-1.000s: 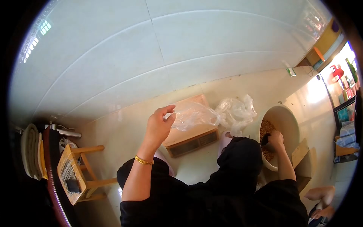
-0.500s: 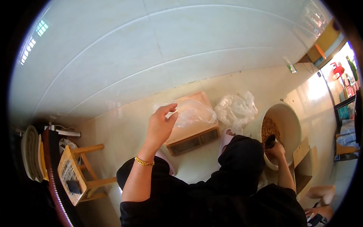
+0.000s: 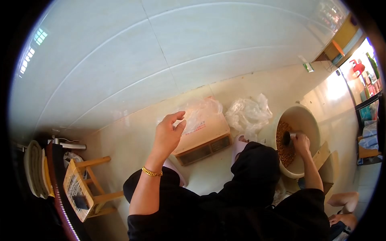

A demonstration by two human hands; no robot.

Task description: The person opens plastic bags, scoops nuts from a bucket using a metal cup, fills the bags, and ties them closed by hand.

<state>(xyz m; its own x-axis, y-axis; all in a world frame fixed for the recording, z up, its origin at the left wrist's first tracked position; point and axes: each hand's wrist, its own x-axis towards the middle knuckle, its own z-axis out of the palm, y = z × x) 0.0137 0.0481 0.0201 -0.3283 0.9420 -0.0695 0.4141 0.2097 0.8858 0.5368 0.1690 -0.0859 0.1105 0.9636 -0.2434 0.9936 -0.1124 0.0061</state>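
My left hand (image 3: 171, 130) hangs over a cardboard box (image 3: 203, 138), its thumb and forefinger curled toward each other. A clear plastic bag (image 3: 201, 110) spreads out from these fingers above the box; the exact grip is partly hidden. My right hand (image 3: 301, 143) is closed round the handle of a dark-headed scoop (image 3: 286, 138) inside a large pale bucket (image 3: 317, 128). Brown pellet-like pieces, maybe grain or nuts, (image 3: 284, 154) lie in the bucket, and the scoop is just over them.
A crumpled clear plastic bag (image 3: 249, 114) lies between box and bucket. At the left stands a wooden stool (image 3: 96, 197) with a dark object on it. An open carton (image 3: 327, 168) is beside the bucket. Another person's arm (image 3: 343, 199) shows at lower right. A tiled wall (image 3: 161, 44) rises ahead.
My right hand and the scoop have lifted and turned a little within the bucket. The plastic bag by my left hand has shifted up, uncovering print on the box; that hand has barely moved.
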